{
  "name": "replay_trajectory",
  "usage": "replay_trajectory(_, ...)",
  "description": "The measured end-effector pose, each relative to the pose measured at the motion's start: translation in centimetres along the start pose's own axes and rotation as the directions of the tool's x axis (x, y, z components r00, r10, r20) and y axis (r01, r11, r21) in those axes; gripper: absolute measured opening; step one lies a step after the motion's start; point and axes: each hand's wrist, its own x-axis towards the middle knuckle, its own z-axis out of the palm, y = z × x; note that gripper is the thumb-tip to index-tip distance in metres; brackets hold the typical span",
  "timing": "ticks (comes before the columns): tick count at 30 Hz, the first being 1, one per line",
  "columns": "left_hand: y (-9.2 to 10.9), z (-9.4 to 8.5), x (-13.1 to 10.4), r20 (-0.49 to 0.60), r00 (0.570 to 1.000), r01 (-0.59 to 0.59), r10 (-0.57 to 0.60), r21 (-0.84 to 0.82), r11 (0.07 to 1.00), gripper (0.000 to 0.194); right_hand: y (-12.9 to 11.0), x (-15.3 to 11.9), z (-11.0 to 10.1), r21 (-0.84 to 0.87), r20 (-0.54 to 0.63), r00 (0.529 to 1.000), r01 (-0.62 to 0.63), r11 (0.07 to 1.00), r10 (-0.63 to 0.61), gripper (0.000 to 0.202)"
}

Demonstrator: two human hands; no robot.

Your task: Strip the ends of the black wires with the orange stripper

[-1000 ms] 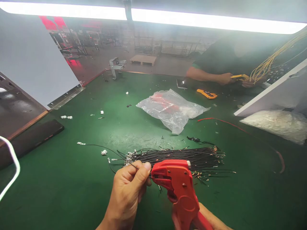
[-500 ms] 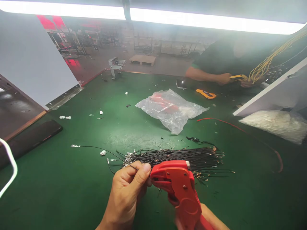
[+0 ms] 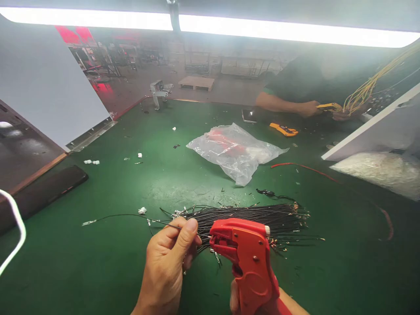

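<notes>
One black wire is sliding leftward out of the red crimping tool; left hand is pinching it, right hand is gripping the tool; that wire seems finished.

A thin black wire stretches leftward at lower centre, a red crimping tool stands upright beside it, before a black wire bundle lying flat.
</notes>
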Motion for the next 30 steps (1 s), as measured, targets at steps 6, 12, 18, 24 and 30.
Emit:
replay_trajectory(6, -0.1, -0.6, 0.0, -0.125, 0.961, -0.234, 0.246, 0.106, 0.966, 0.036, -0.6, -0.6, -1.0, 0.045, -0.103, 0.993, 0.069, 0.997, -0.064, 0.078)
replay_trajectory(12, -0.2, -0.4, -0.6, -0.135, 0.891, -0.371, 0.433, 0.331, 0.867, 0.032, -4.0, -4.7, -5.5, -0.647, -0.394, 0.902, -0.136, 0.75, -0.175, 0.047)
replay_trajectory(18, 0.0, 0.6, -0.9, -0.104, 0.794, -0.521, 0.599, 0.391, 0.758, 0.018, -5.3, -4.2, -4.4, -0.975, -0.058, 0.935, 0.022, 0.219, -0.351, 0.061)
replay_trajectory(24, -0.6, 0.3, -0.8, 0.149, 0.675, -0.693, 0.722, 0.464, 0.552, 0.014, -3.0, -0.1, -1.4, -0.992, 0.106, 0.969, 0.087, -0.089, -0.225, 0.04)
replay_trajectory(30, -1.9, -0.4, -0.7, 0.404, 0.665, -0.732, 0.629, 0.52, 0.44, 0.018, -0.1, 0.7, -0.9, -0.923, 0.217, 0.931, 0.097, -0.373, -0.295, 0.045)
